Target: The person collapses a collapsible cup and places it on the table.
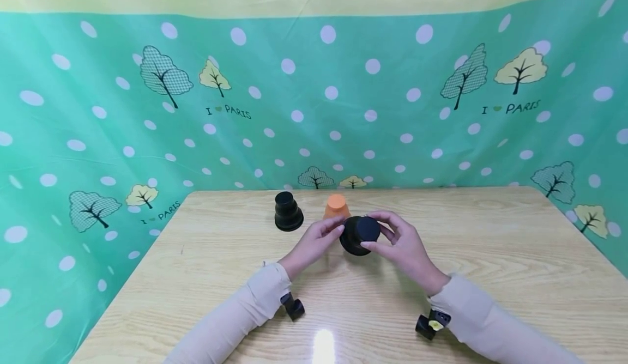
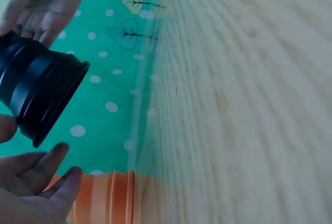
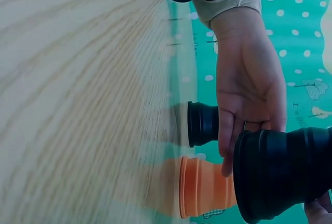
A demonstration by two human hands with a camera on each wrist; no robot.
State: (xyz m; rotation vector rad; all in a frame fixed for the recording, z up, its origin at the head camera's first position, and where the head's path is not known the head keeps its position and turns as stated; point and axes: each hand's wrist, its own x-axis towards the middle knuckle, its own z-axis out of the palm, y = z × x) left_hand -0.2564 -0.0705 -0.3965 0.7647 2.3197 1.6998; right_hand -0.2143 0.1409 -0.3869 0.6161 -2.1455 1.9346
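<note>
A black stepped cup (image 1: 352, 238), tilted with its wide rim low, is in my right hand (image 1: 404, 244). The thumb and fingers of that hand grip its narrow end, raised off the table. My left hand (image 1: 316, 242) is at the cup's left side, its fingers loosely extended near the rim; whether it touches is unclear. In the left wrist view the black cup (image 2: 39, 86) stands between both hands. Just behind the left hand is an orange stepped cup (image 1: 336, 205), wide end down and partly hidden. Another black stepped cup (image 1: 288, 211) stands wide end down farther left.
The pale wooden table (image 1: 235, 255) runs back to a green dotted cloth (image 1: 275, 97) hanging behind it. Each sleeve cuff carries a black wrist camera (image 1: 293, 307). A bright light reflection lies near the table's front.
</note>
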